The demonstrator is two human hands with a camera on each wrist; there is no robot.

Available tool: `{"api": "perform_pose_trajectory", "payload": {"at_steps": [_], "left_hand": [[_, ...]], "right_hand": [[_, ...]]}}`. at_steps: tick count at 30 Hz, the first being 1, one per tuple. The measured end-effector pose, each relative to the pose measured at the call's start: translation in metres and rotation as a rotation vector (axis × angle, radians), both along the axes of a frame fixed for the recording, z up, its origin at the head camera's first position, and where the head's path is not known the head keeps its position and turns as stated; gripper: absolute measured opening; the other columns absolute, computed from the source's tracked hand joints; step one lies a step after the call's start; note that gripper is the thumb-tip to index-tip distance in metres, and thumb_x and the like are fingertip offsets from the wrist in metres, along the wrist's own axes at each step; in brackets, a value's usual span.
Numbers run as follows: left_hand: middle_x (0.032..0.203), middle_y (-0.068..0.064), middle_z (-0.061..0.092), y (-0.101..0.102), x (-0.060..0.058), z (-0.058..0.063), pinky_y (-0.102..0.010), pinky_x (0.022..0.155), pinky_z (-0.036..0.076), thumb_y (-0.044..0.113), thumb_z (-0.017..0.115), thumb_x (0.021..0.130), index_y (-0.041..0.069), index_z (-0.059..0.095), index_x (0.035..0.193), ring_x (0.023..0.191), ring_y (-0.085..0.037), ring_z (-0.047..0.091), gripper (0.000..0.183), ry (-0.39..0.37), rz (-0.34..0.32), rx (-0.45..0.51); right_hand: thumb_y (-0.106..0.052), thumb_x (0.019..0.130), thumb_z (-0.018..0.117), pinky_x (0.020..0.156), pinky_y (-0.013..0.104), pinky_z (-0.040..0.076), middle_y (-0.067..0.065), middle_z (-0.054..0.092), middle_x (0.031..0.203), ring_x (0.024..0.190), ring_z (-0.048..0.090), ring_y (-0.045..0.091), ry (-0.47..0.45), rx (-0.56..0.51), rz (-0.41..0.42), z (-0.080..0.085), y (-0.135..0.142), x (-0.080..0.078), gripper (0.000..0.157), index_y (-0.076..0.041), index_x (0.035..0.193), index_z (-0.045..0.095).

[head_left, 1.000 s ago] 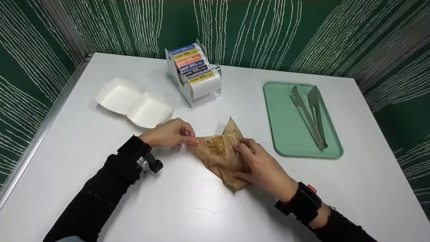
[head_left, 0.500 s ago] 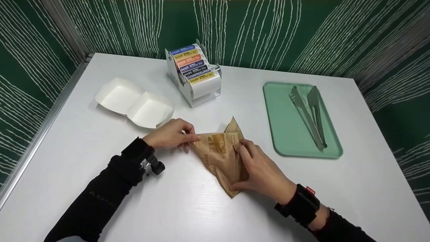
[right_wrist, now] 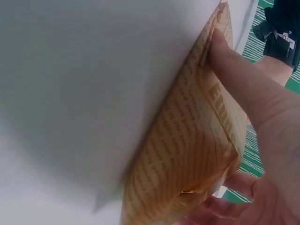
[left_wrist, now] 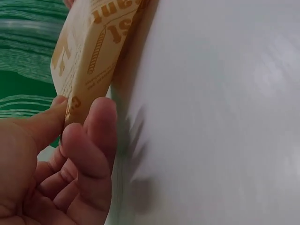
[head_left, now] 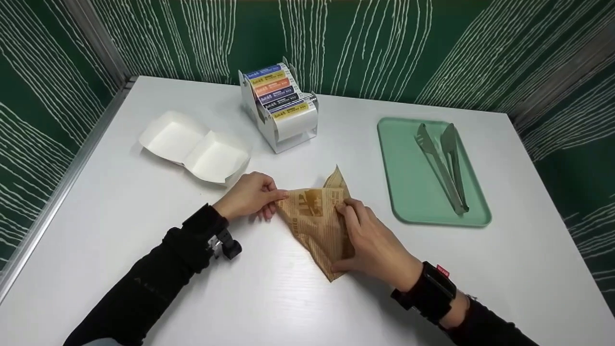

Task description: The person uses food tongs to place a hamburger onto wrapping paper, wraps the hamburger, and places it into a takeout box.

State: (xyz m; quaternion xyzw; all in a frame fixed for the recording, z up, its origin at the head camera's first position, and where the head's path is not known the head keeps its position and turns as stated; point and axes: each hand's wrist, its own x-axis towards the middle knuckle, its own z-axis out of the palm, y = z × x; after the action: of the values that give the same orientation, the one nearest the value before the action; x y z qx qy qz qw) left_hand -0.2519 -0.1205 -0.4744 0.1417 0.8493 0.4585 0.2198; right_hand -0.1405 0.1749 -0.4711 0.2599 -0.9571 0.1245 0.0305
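Paper wrap (head_left: 314, 228) less creased vs 1s ago; L hand (head_left: 251, 196) bit further R.

The inside of the paper (head_left: 312, 228) is mostly hidden, and the right hand (head_left: 377, 242) covers part of its right side. In the left wrist view the paper runs off the top edge and the left hand (head_left: 249, 194) off the left and bottom; in the right wrist view the bottom edge cuts the paper. Fine print on the labels (head_left: 277, 92) is too small to read.
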Motion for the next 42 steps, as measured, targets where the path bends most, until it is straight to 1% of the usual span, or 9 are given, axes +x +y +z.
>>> {"api": "perform_pose_trajectory", "payload": {"at_steps": [4, 7, 11, 14, 20, 25, 36, 40, 42], "left_hand": [[0.068, -0.004, 0.074, 0.001, 0.008, 0.002, -0.024, 0.044, 0.049, 0.034, 0.074, 0.103, 0.009, 0.059, 0.098, 0.051, -0.014, 0.069, 0.03, 0.057, 0.071, 0.023], [0.067, -0.006, 0.074, 0.002, 0.018, 0.003, -0.025, 0.044, 0.049, 0.042, 0.075, 0.101, 0.009, 0.057, 0.106, 0.05, -0.016, 0.069, 0.038, 0.035, 0.106, 0.041], [0.072, -0.008, 0.076, 0.006, 0.037, 0.003, -0.027, 0.047, 0.055, 0.048, 0.077, 0.098, 0.007, 0.06, 0.115, 0.051, -0.014, 0.069, 0.048, -0.135, 0.098, 0.048], [0.075, -0.01, 0.076, 0.013, 0.051, -0.001, -0.027, 0.05, 0.059, 0.046, 0.078, 0.098, 0.004, 0.062, 0.114, 0.051, -0.013, 0.069, 0.048, -0.255, 0.057, 0.057], [0.07, -0.008, 0.076, 0.034, 0.073, -0.01, -0.022, 0.049, 0.057, 0.039, 0.077, 0.1, 0.001, 0.073, 0.091, 0.05, -0.009, 0.069, 0.04, -0.351, -0.027, 0.135], [0.065, -0.006, 0.074, 0.046, 0.085, -0.017, -0.022, 0.047, 0.057, 0.022, 0.077, 0.101, -0.002, 0.076, 0.09, 0.049, -0.009, 0.068, 0.026, -0.409, -0.01, 0.262], [0.066, -0.007, 0.076, 0.052, 0.097, -0.021, -0.021, 0.045, 0.054, 0.011, 0.075, 0.1, -0.002, 0.075, 0.086, 0.047, -0.007, 0.066, 0.02, -0.304, 0.033, 0.26], [0.068, -0.011, 0.076, 0.049, 0.099, -0.017, -0.021, 0.044, 0.054, 0.013, 0.075, 0.1, -0.002, 0.075, 0.083, 0.046, -0.008, 0.066, 0.023, -0.272, 0.008, 0.214], [0.067, -0.012, 0.076, 0.048, 0.1, -0.011, -0.021, 0.043, 0.053, 0.015, 0.076, 0.1, -0.001, 0.075, 0.081, 0.046, -0.008, 0.065, 0.024, -0.209, -0.02, 0.16]], "right_hand": [[-0.052, 0.057, 0.105, 0.111, 0.049, 0.054, 0.024, 0.047, 0.151, 0.133, 0.056, 0.04, -0.018, -0.017, -0.013, 0.001, -0.001, 0.001, 0.127, 0.003, 0.153, 0.041], [-0.05, 0.059, 0.105, 0.111, 0.049, 0.054, 0.024, 0.045, 0.153, 0.136, 0.055, 0.041, -0.037, -0.037, -0.024, 0.002, -0.001, 0.003, 0.13, 0.003, 0.156, 0.038], [-0.049, 0.06, 0.105, 0.114, 0.05, 0.052, 0.025, 0.044, 0.152, 0.138, 0.054, 0.041, -0.046, -0.055, -0.027, 0.003, -0.001, 0.004, 0.131, 0.004, 0.158, 0.035], [-0.049, 0.061, 0.104, 0.115, 0.051, 0.052, 0.025, 0.045, 0.151, 0.137, 0.054, 0.041, -0.051, -0.071, -0.028, 0.004, -0.002, 0.004, 0.131, 0.005, 0.158, 0.035], [-0.049, 0.064, 0.103, 0.112, 0.05, 0.054, 0.024, 0.045, 0.15, 0.134, 0.056, 0.04, -0.055, -0.095, -0.031, 0.006, -0.003, 0.003, 0.134, 0.005, 0.162, 0.03], [-0.046, 0.065, 0.103, 0.111, 0.049, 0.055, 0.025, 0.047, 0.146, 0.129, 0.059, 0.039, -0.028, -0.089, -0.023, 0.006, -0.005, 0.001, 0.133, 0.008, 0.161, 0.03], [-0.048, 0.069, 0.101, 0.108, 0.05, 0.056, 0.028, 0.049, 0.143, 0.126, 0.061, 0.039, -0.058, -0.086, -0.069, 0.006, -0.009, 0.001, 0.131, 0.011, 0.161, 0.029], [-0.048, 0.071, 0.1, 0.107, 0.05, 0.057, 0.028, 0.05, 0.143, 0.125, 0.061, 0.038, -0.05, -0.09, -0.073, 0.005, -0.011, 0.004, 0.13, 0.011, 0.162, 0.028], [-0.047, 0.072, 0.099, 0.106, 0.049, 0.058, 0.028, 0.051, 0.142, 0.124, 0.062, 0.037, -0.042, -0.092, -0.068, 0.004, -0.011, 0.005, 0.128, 0.012, 0.162, 0.029]]}}
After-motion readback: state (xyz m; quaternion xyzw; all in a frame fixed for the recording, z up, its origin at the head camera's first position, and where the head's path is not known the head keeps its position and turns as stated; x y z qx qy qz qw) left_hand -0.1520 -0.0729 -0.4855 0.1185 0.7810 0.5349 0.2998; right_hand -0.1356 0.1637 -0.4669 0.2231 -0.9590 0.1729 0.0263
